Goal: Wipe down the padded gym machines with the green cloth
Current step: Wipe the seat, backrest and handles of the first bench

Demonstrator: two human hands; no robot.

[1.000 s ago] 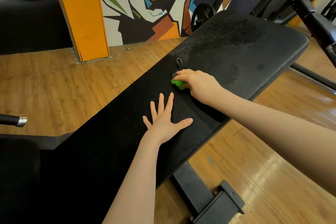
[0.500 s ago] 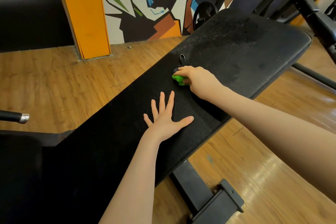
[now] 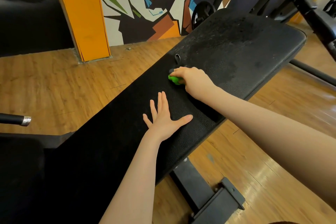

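Two hands, one green cloth [image 3: 174, 79], one padded bench [image 3: 236, 56], one orange pillar [image 3: 85, 14].

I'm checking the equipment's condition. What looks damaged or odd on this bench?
The far part of the bench pad looks speckled and mottled, either worn or damp; I cannot tell which. A small dark loop sticks up beside the green cloth held by the right hand.

Single head-worn wide view, looking forward and down, close over black padded bench [image 3: 227, 56]

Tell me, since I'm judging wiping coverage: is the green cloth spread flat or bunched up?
Bunched up: only a small green wad of the green cloth shows under the right hand on the bench pad.
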